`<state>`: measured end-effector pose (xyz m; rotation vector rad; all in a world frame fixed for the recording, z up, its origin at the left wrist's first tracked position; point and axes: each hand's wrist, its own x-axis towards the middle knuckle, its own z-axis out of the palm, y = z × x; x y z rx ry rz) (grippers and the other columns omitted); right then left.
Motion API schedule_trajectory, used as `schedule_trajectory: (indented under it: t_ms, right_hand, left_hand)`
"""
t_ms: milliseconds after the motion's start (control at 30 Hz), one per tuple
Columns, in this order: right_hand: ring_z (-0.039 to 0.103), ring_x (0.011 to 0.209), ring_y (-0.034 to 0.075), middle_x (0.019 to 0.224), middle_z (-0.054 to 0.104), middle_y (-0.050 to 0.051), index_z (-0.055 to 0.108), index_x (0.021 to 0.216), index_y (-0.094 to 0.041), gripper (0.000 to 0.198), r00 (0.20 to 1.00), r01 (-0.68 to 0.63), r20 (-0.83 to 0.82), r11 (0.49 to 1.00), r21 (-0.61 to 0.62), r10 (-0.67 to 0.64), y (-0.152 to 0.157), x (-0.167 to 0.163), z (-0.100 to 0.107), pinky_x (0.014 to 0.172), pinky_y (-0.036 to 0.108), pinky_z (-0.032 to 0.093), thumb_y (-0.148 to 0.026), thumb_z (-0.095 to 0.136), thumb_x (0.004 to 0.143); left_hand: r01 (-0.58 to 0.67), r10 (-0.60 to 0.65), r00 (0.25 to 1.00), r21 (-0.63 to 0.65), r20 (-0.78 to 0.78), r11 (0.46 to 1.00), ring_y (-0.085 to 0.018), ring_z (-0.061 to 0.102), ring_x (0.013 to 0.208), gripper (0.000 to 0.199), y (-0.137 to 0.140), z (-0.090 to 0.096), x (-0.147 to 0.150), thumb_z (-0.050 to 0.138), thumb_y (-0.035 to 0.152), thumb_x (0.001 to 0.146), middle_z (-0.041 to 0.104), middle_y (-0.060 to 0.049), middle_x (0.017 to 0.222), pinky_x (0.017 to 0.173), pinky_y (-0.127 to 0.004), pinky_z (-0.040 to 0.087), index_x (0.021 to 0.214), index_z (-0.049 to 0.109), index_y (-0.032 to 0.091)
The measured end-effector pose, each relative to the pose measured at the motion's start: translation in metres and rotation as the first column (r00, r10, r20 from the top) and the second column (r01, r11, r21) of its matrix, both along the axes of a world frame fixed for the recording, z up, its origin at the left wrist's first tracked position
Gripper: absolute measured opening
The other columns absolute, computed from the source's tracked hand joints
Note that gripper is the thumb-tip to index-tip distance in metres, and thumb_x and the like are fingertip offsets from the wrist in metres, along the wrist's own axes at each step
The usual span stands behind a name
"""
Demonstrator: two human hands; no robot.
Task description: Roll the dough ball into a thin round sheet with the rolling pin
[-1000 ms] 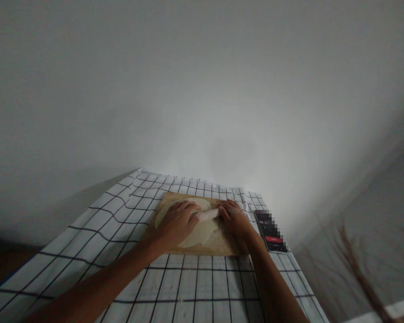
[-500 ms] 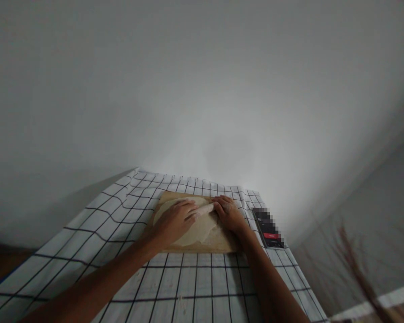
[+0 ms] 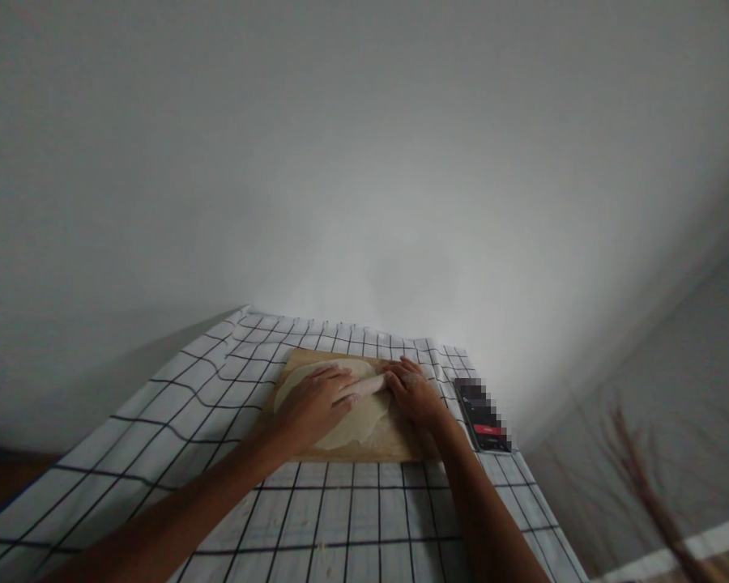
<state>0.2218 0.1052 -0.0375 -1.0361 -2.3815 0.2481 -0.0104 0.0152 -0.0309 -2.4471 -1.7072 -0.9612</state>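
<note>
A pale, floury rolling pin (image 3: 368,386) lies across a thin, wide sheet of dough (image 3: 349,429). Over its left end rests my left hand (image 3: 317,401), palm down, with the fingers beyond the pin and the thumb on the near side. My right hand (image 3: 411,390) is wrapped over the other end, near the dough's right edge. Both pin ends are hidden under the hands. Beneath the dough is a wooden board (image 3: 416,448), whose left side is partly covered by my left wrist.
A white tablecloth with a dark grid (image 3: 364,502) covers the table and wrinkles at the left. Right of the board lies a phone (image 3: 484,417), its screen partly pixelated. A wall (image 3: 364,202) rises behind; brown twigs (image 3: 644,486) stand at the lower right.
The rolling pin and both hands appear slightly nearer to me over the dough. The whole view has also shifted a little. Both hands stay on the pin.
</note>
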Motion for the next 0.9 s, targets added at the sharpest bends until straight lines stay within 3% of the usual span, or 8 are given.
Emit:
schedule_trajectory:
  t_ms: [167, 267, 367, 433, 567, 767, 900]
  right_hand:
    - [0.030, 0.150, 0.027, 0.150, 0.053, 0.011, 0.060, 0.136, -0.020, 0.045, 0.997, 0.068, 0.040, 0.997, 0.029, -0.069, -0.001, -0.008, 0.000, 0.122, 0.055, 0.025, -0.036, 0.030, 0.107]
    - [0.038, 0.146, 0.027, 0.143, 0.059, 0.011, 0.065, 0.130, -0.019, 0.043, 0.997, 0.069, 0.041, 0.997, 0.020, -0.069, -0.002, -0.008, 0.004, 0.122, 0.054, 0.027, -0.035, 0.031, 0.107]
    - [0.049, 0.138, 0.024, 0.134, 0.066, 0.008, 0.068, 0.125, -0.022, 0.041, 1.000, -0.019, 0.004, 1.000, 0.009, 0.019, -0.004, 0.000, 0.007, 0.121, 0.048, 0.032, -0.037, 0.035, 0.106]
    - [0.048, 0.139, 0.024, 0.136, 0.065, 0.008, 0.067, 0.127, -0.022, 0.041, 0.998, -0.058, -0.002, 0.998, 0.017, 0.058, -0.006, 0.004, 0.007, 0.121, 0.047, 0.032, -0.038, 0.036, 0.106]
    - [0.033, 0.149, 0.028, 0.146, 0.057, 0.011, 0.066, 0.131, -0.019, 0.047, 0.999, 0.031, 0.007, 0.999, -0.006, -0.031, -0.007, 0.003, 0.006, 0.122, 0.054, 0.027, -0.040, 0.032, 0.107]
    - [0.040, 0.145, 0.031, 0.142, 0.062, 0.007, 0.067, 0.125, -0.027, 0.035, 0.996, 0.075, 0.052, 0.990, -0.117, -0.069, -0.009, 0.010, 0.012, 0.118, 0.068, 0.020, -0.039, 0.041, 0.105]
    - [0.034, 0.149, 0.032, 0.148, 0.055, 0.009, 0.064, 0.131, -0.026, 0.040, 0.995, 0.098, 0.042, 0.988, -0.122, -0.093, -0.011, 0.014, 0.016, 0.117, 0.068, 0.021, -0.042, 0.038, 0.105]
  left_hand:
    - [-0.010, 0.010, 1.000, -0.004, -0.007, 1.000, -0.028, 0.059, 0.128, 0.036, 0.002, -0.003, 0.000, 0.054, 0.035, 0.095, 0.068, -0.009, 0.133, 0.114, -0.046, 0.042, 0.126, 0.068, 0.020]
    - [-0.017, 0.017, 1.000, -0.022, -0.011, 1.000, -0.028, 0.057, 0.129, 0.038, 0.003, -0.004, -0.001, 0.055, 0.033, 0.095, 0.068, -0.009, 0.134, 0.115, -0.047, 0.041, 0.127, 0.067, 0.019]
    - [-0.006, 0.006, 1.000, -0.025, -0.016, 1.000, -0.029, 0.057, 0.129, 0.037, 0.003, -0.005, -0.002, 0.061, 0.030, 0.090, 0.068, -0.008, 0.133, 0.115, -0.048, 0.041, 0.125, 0.069, 0.022]
    - [-0.001, 0.000, 1.000, -0.021, -0.010, 1.000, -0.029, 0.057, 0.129, 0.037, 0.002, -0.005, -0.002, 0.063, 0.029, 0.088, 0.069, -0.008, 0.132, 0.115, -0.048, 0.041, 0.124, 0.070, 0.023]
    - [-0.017, 0.018, 1.000, -0.026, 0.014, 1.000, -0.029, 0.056, 0.131, 0.038, 0.001, -0.004, -0.001, 0.062, 0.029, 0.088, 0.068, -0.008, 0.134, 0.115, -0.047, 0.040, 0.126, 0.069, 0.022]
    - [0.009, -0.009, 1.000, -0.021, -0.013, 1.000, -0.029, 0.056, 0.130, 0.037, 0.001, -0.003, -0.002, 0.062, 0.033, 0.090, 0.068, -0.007, 0.134, 0.115, -0.048, 0.040, 0.124, 0.070, 0.024]
    - [-0.002, 0.001, 0.999, -0.024, -0.044, 1.000, -0.029, 0.057, 0.129, 0.036, -0.002, 0.000, -0.001, 0.062, 0.032, 0.090, 0.068, -0.008, 0.132, 0.114, -0.047, 0.041, 0.123, 0.071, 0.022]
